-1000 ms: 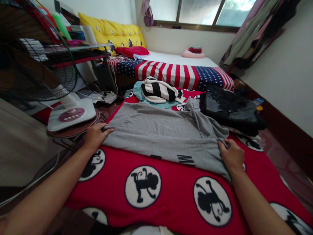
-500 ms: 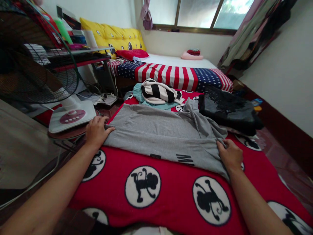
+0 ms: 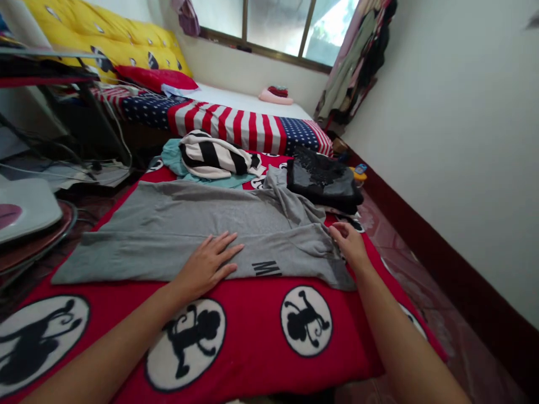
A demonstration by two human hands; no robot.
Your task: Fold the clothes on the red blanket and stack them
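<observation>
A grey shirt [image 3: 177,224] with black lettering lies folded lengthwise across a red blanket [image 3: 252,325] printed with black monkey circles. My left hand [image 3: 206,264] lies flat and open on the shirt's near edge, fingers stretched out toward the lettering. My right hand [image 3: 348,242] rests at the shirt's right end, fingers curled on the bunched grey cloth there.
Behind the shirt lie a black-and-white striped garment [image 3: 214,154] on teal cloth and a folded black garment [image 3: 322,179]. A stars-and-stripes mattress [image 3: 236,120] stands further back. A fan base [image 3: 25,205] and cables are at left; the wall is at right.
My left hand has let go of the shirt's left end and moved right to lie flat at its middle. The view has swung to the right. My right hand stays at the right end.
</observation>
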